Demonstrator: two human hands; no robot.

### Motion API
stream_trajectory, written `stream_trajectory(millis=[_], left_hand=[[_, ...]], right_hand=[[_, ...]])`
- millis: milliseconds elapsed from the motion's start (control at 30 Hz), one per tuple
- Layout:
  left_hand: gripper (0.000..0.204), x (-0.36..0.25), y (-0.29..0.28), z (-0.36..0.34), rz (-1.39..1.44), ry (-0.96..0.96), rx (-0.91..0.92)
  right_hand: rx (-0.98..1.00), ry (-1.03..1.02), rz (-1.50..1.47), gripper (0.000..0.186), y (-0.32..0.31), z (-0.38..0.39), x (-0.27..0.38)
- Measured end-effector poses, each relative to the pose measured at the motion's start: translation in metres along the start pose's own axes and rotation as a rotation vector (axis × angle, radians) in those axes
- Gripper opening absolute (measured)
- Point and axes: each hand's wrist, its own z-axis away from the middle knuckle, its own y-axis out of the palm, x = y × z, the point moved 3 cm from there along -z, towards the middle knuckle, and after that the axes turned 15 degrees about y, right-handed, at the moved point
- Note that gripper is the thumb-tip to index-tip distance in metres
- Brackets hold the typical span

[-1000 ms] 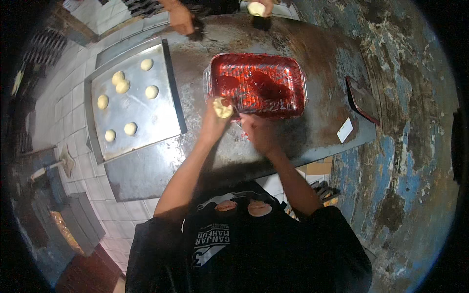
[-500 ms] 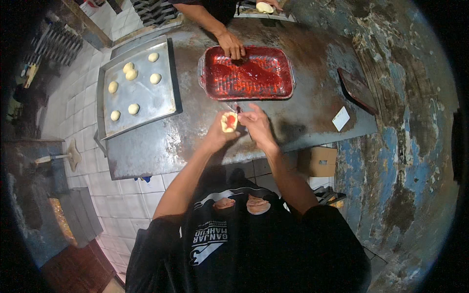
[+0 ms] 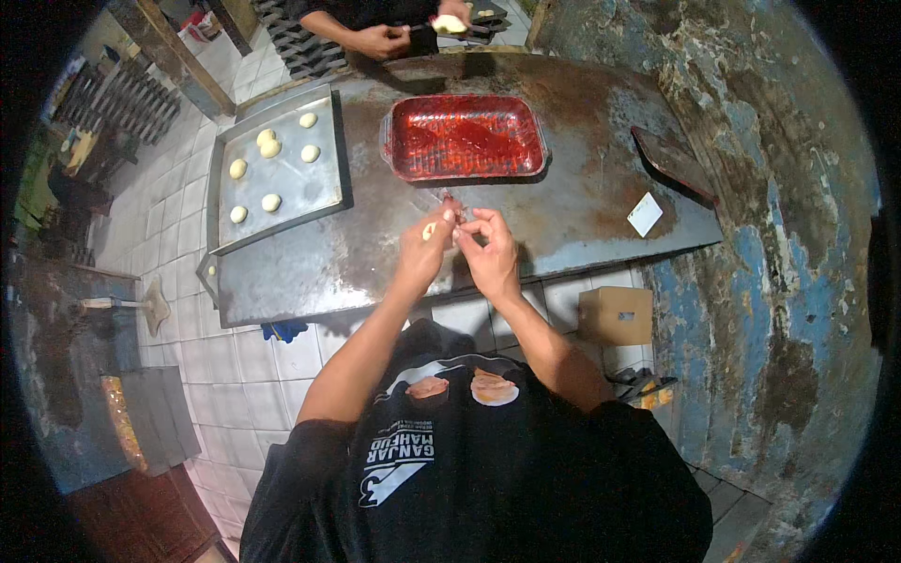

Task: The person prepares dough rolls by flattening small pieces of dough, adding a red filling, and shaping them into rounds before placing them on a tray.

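Observation:
Above the near edge of the metal table, my left hand [image 3: 422, 249] is closed round a piece of pale dough [image 3: 429, 231], mostly hidden by the fingers. My right hand [image 3: 493, 251] meets it from the right, thumb and fingertips pinched together; what lies between them is too small to make out. Just beyond my fingertips shows a small reddish piece with a clear, shiny part [image 3: 450, 201], its kind unclear. Past it sits a glass baking dish [image 3: 542, 150] smeared with red filling [image 3: 469, 141].
At left a metal tray [image 3: 310, 192] carries several dough balls [image 3: 271, 202]. Across the table another person's hands [image 3: 385, 42] hold a pale dough piece [image 3: 449, 23]. A white card [image 3: 645, 215] and a dark flat board [image 3: 671, 164] lie right; a cardboard box [image 3: 615, 315] stands below.
My left fingers have closed over the dough, hiding its red filling. My right fingers have drawn into a pinch. The other person's hand has left the dish and moved back. The view has shifted slightly.

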Motion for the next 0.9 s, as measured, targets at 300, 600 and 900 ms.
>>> stream_trajectory(millis=[300, 600, 900], left_hand=[[0.076, -0.049, -0.016, 0.034, -0.536, 0.007, 0.326], [0.058, -0.084, -0.044, 0.073, -0.457, -0.140, 0.094], [0.059, -0.097, -0.105, 0.070, -0.017, -0.045, -0.131]], right_hand=[[0.470, 0.155, 0.145, 0.025, -0.015, 0.010, 0.040], [0.604, 0.115, -0.443, 0.061, 0.019, 0.010, 0.052], [0.284, -0.143, -0.411, 0.042, 0.092, 0.004, 0.068]])
